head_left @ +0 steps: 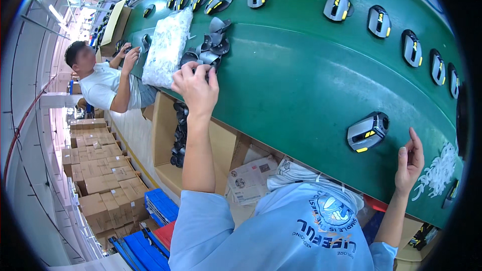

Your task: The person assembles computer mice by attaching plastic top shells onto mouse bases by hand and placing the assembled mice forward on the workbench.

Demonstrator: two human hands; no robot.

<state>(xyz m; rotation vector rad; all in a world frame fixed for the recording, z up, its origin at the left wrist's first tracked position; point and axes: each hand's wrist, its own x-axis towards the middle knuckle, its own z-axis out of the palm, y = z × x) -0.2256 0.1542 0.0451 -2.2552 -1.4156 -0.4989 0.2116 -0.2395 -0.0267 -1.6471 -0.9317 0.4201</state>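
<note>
My left hand (197,90) reaches to a pile of black curved shells (216,45) on the green work surface. Its fingers are bent together around the edge of a dark shell, mostly hidden by the hand. At the right, my right hand (410,163) hovers with fingers stretched and nothing in it. Just left of it lies a grey and black rounded housing (369,131) with yellow parts. Small white strips (438,171) form a loose heap beyond the right hand.
A clear plastic bag of white pieces (168,47) lies left of the shells. Similar housings (338,7) line the far side. Another person (103,83) works at the left. An open carton (213,143) with black parts stands below the edge; stacked cartons (103,180) fill the floor behind.
</note>
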